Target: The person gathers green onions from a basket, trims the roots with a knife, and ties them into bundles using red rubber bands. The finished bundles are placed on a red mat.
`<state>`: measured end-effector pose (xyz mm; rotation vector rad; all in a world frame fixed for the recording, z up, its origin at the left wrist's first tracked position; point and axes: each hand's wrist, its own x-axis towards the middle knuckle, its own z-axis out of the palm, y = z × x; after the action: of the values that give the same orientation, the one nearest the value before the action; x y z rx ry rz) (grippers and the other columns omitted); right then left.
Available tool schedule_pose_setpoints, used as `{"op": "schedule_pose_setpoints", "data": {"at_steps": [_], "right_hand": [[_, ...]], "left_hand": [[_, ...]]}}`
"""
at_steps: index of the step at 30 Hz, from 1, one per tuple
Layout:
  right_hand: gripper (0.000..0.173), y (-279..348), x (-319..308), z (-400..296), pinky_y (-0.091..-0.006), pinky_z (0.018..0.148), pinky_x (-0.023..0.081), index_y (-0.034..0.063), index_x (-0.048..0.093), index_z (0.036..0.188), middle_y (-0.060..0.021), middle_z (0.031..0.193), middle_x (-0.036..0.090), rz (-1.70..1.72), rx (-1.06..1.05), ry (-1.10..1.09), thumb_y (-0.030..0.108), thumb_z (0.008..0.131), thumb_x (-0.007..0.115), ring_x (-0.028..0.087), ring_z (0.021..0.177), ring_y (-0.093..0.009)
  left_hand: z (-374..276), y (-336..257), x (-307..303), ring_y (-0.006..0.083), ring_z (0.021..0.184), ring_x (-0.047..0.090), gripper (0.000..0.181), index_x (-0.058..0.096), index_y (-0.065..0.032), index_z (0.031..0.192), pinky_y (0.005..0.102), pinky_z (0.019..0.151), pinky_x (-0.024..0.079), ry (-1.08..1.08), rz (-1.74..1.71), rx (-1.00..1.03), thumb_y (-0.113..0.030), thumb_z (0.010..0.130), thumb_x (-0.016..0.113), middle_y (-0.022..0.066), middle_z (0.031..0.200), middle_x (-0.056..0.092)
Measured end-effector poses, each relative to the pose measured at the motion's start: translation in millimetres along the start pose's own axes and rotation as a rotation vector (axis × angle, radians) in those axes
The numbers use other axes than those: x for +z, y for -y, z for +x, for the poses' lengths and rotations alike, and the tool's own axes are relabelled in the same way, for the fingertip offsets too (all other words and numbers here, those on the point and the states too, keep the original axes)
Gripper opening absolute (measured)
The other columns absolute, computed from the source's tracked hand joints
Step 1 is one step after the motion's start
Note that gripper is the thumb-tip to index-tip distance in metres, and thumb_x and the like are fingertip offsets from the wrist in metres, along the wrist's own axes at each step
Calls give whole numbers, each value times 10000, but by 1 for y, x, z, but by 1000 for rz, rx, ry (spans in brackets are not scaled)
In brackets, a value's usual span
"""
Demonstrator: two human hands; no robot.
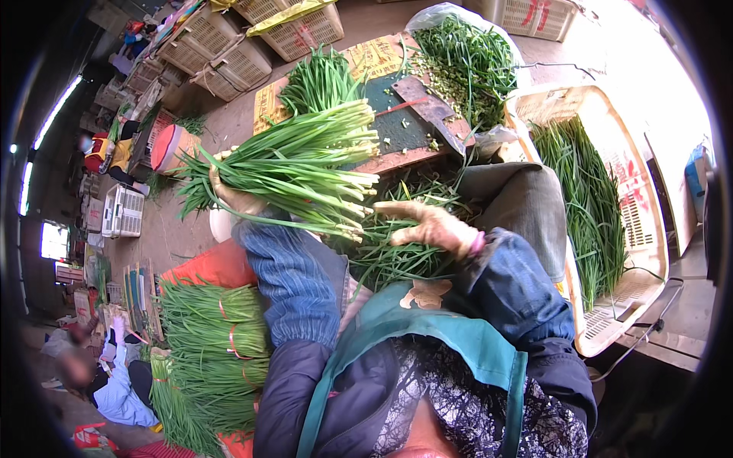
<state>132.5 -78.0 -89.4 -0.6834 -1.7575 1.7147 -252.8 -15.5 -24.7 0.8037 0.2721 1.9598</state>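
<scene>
My left hand (237, 197) is wrapped around the leafy side of a large loose bunch of garlic chives (298, 163), whose pale stem ends point right. Just right of those ends, my right hand (432, 226) has its fingers spread and holds nothing. Below it, loose green leaves (395, 252) lie at my lap. A low board with a dark green mat (389, 129) stands in front of me, partly hidden by the bunch. On it rest a wide, worn cleaver-like blade (426, 109), scattered stem trimmings (444, 86) and a second pile of chives (320, 80).
To my right is a cream plastic crate (635, 200) with long chives (578, 212) inside. A clear plastic bag (441, 12) of cut greens stands behind the board. Banded bundles (217, 338) lie at left, near a seated person (123, 389). Crates (200, 48) are stacked behind.
</scene>
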Motion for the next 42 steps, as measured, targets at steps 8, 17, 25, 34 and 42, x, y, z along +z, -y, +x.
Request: {"op": "schedule_pose_setpoints", "data": {"at_steps": [8, 17, 25, 34, 42], "right_hand": [[390, 25, 63, 42, -283, 902, 483, -6, 625, 1220, -65, 1095, 693, 549, -19, -139, 236, 920, 689, 628, 975, -145], [254, -32, -47, -23, -385, 757, 548, 98, 743, 954, -94, 822, 714, -1164, 251, -30, 257, 761, 787, 696, 796, -264], [644, -6, 50, 39, -327, 929, 492, 98, 470, 1428, -88, 1341, 549, 35, -141, 105, 273, 872, 745, 561, 1117, -164], [301, 9, 19, 3, -367, 670, 535, 104, 687, 1024, -57, 781, 705, -549, 74, 135, 382, 966, 587, 683, 713, -212], [438, 38, 28, 18, -290, 944, 480, 13, 550, 1326, -83, 1117, 656, 344, -26, -168, 183, 941, 672, 608, 984, -142]], "left_hand": [[0, 6, 9, 258, 878, 643, 249, 649, -100, 953, 439, 805, 546, -96, 44, -50, -323, 927, 541, 104, 962, 668], [-5, -23, -17, 287, 928, 671, 260, 684, -110, 935, 515, 843, 546, -144, 115, 100, -328, 908, 545, 89, 1000, 700], [-5, -26, -1, 419, 989, 662, 459, 659, -57, 1148, 625, 857, 525, 70, -58, -290, -426, 899, 550, 209, 1125, 680], [6, -48, -78, 504, 1072, 605, 601, 629, -39, 1224, 680, 925, 460, -31, -31, -260, -527, 893, 510, 283, 1227, 616], [-3, -27, -11, 396, 1062, 627, 429, 661, -96, 1136, 604, 910, 497, 195, -153, -300, -433, 911, 517, 192, 1189, 644]]}}
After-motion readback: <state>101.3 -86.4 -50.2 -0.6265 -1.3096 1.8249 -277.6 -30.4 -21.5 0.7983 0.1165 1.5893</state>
